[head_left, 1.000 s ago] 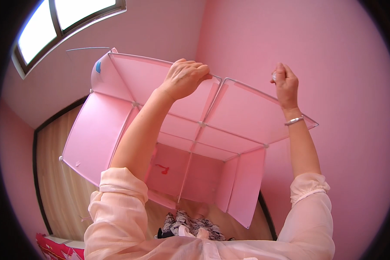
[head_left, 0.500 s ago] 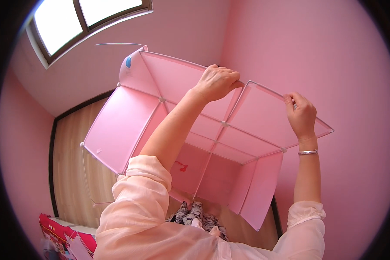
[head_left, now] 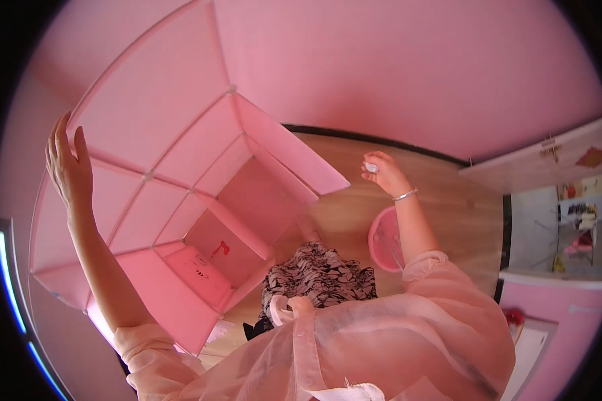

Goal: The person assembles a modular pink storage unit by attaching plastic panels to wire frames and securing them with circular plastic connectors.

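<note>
A pink panel storage cube rack (head_left: 187,154) stands on my left, its sheets framed by thin metal rods joined with white connectors (head_left: 148,176). My left hand (head_left: 68,164) is at its upper left edge, fingers stretched out along the rod and the thumb apart. Whether the palm touches the rod is hard to see. Off to the right, away from the rack, my right hand (head_left: 386,171) is closed round a small white plastic connector (head_left: 372,168). Several of the rack's compartments face me, and one has a red mark on its inner panel.
On the wooden floor to the right sits a pink basin (head_left: 383,244) with a thin rod in it. Pink walls (head_left: 408,67) rise beyond the rack. At the far right are a whitish door (head_left: 515,157) and shelves (head_left: 575,227) with small items.
My view has swung right, so the rack now lies further left. My right hand has left the rack's top edge and moved over the floor near the basin. My left hand's fingers have straightened.
</note>
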